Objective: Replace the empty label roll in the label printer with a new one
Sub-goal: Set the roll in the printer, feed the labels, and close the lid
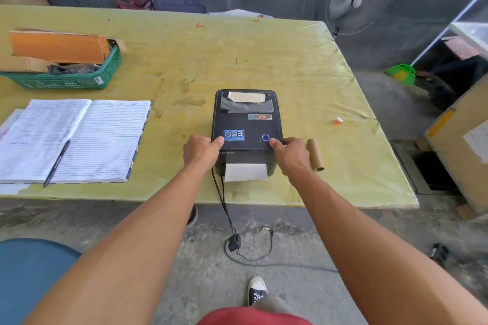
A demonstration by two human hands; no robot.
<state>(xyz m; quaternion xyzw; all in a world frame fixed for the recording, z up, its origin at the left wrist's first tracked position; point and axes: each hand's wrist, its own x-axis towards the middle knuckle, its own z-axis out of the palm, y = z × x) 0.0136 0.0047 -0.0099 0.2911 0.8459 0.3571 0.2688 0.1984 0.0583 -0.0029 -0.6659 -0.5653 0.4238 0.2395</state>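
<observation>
A black label printer (247, 124) stands near the front edge of the yellow-green table (264, 55), its lid down and a blue ring light lit on top. White label paper (245, 172) sticks out of its front slot. My left hand (202, 152) grips the printer's front left corner, thumb on the lid. My right hand (289, 153) grips the front right corner the same way. An empty brown cardboard core (315, 154) lies on the table just right of my right hand.
An open lined notebook (79, 137) with a pen (56, 163) lies at the left. A green basket (68, 74) of cardboard sits behind it. The printer's cables (227, 214) hang to the floor. A fan (357, 0) and a cardboard box (462, 145) stand right of the table.
</observation>
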